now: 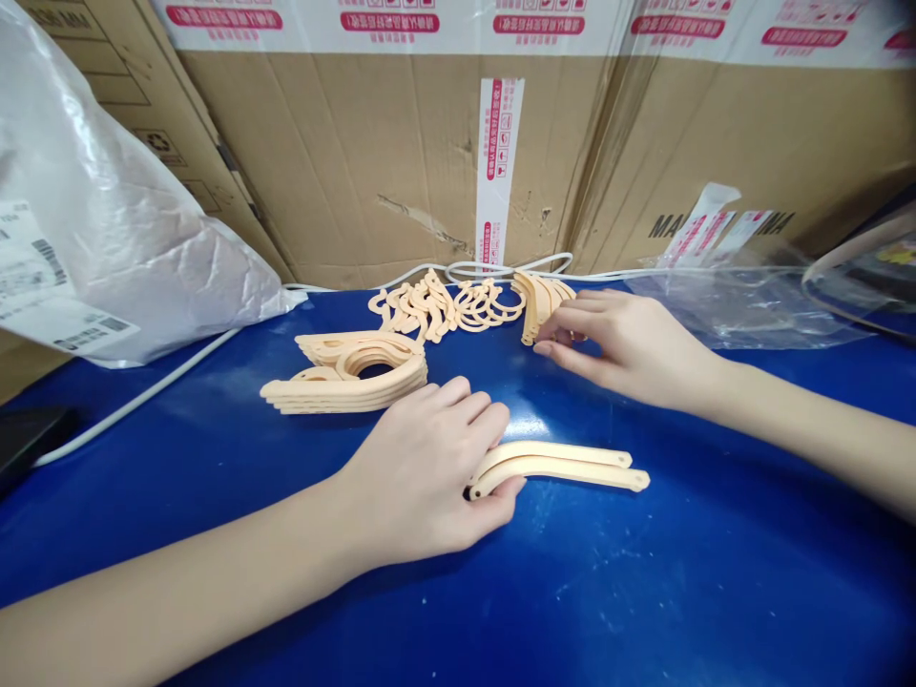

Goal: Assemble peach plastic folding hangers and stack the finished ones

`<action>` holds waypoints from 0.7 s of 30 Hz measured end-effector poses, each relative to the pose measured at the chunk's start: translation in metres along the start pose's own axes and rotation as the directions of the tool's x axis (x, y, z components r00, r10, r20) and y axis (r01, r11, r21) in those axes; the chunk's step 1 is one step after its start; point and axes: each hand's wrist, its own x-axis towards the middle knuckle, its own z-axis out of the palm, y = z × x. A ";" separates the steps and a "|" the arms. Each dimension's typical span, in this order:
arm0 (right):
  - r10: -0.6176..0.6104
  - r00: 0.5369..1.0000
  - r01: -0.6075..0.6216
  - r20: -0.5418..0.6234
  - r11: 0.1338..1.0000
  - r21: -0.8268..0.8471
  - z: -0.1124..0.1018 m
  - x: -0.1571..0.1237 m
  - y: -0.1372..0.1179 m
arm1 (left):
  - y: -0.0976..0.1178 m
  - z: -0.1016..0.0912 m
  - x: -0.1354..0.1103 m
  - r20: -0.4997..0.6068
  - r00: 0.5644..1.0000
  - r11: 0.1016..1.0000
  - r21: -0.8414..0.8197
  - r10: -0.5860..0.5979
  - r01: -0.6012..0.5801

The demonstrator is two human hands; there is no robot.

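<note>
My left hand (pixel 436 468) is closed on the left ends of two pale wooden curved strips (pixel 565 463), which lie side by side on the blue table. Their straight right ends stick out past my thumb. At the back, my right hand (pixel 630 348) reaches in from the right with bent fingers. Its fingertips are at the right side of a stack of curved wooden strips (pixel 542 301) and partly cover it; what is between them is hidden. Just beyond my left hand lies a neat stack of larger wooden pieces (pixel 343 386) with a round opening.
Small curly wooden pieces (pixel 422 305) and thin wooden rings (pixel 487 307) lie in a heap at the back. Cardboard boxes (pixel 358 162) wall off the far edge, with a white cable (pixel 157 391) along them. A plastic-wrapped package (pixel 143 219) stands left; clear plastic film (pixel 751 310) lies right.
</note>
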 end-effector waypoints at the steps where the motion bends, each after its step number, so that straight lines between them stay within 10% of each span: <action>1: -0.002 1.000 0.002 -0.003 1.000 -0.007 0.001 0.006 0.007 | -0.002 0.000 0.000 -0.008 1.000 1.000 0.000 -0.004 0.004; 8: -0.056 0.995 0.066 0.083 0.990 -0.121 0.023 0.057 0.034 | -0.012 0.002 -0.004 -0.070 0.997 0.999 -0.039 -0.029 0.026; 21: 0.298 0.949 -0.280 0.106 0.947 -0.156 0.037 0.079 0.037 | -0.017 0.006 -0.007 -0.067 0.997 0.997 -0.065 -0.038 0.033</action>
